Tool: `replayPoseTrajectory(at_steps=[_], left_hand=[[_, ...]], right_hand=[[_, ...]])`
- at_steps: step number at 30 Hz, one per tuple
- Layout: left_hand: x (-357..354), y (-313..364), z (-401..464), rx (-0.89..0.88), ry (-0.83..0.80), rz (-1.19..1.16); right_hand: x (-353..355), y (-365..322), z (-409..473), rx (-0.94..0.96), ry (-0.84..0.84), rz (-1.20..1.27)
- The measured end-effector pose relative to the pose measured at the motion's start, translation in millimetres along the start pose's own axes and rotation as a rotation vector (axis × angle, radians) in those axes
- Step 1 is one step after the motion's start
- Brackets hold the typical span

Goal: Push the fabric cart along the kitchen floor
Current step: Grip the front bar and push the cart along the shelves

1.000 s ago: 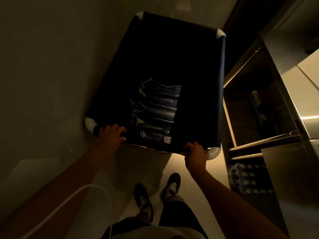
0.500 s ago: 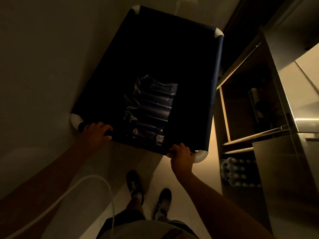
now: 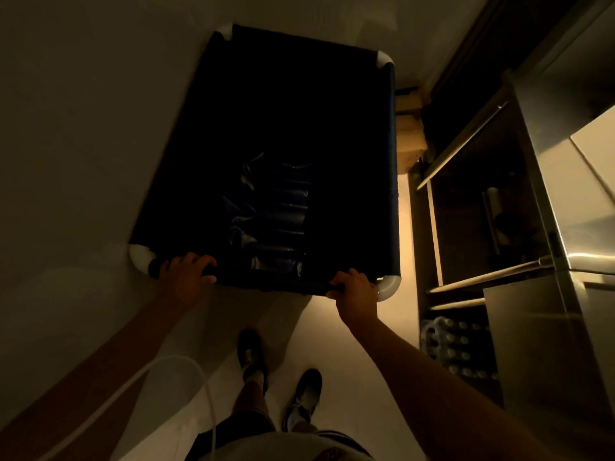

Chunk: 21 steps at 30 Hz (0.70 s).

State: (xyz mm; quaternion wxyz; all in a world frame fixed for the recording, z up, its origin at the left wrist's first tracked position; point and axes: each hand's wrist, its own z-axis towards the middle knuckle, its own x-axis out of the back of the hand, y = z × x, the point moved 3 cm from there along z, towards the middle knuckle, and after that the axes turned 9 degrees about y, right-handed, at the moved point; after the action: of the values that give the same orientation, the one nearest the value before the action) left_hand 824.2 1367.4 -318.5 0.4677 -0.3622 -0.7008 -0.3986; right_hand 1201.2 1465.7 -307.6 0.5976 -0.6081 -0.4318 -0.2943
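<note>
Both hands curl around the fabric cart's (image 3: 286,128) near rim: left hand (image 3: 186,274) and right hand (image 3: 356,287) at its corners; its long axis runs straight ahead.

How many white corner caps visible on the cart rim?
4. Far-left cap, far-right cap, near-left cap beside the left hand, near-right cap beside the right hand. None seem hidden.
</note>
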Motion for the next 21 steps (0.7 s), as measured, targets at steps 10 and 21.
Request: replayPoseTrajectory(at_steps=[10,21], left_hand=[[-1,11,-3,0.012,0.086,-0.011],[7,21,42,-0.001,0.12,-0.001]], right_hand=[[2,5,5,0.067,0.048,-0.016],[9,1,57,0.103,0.053,-0.024]])
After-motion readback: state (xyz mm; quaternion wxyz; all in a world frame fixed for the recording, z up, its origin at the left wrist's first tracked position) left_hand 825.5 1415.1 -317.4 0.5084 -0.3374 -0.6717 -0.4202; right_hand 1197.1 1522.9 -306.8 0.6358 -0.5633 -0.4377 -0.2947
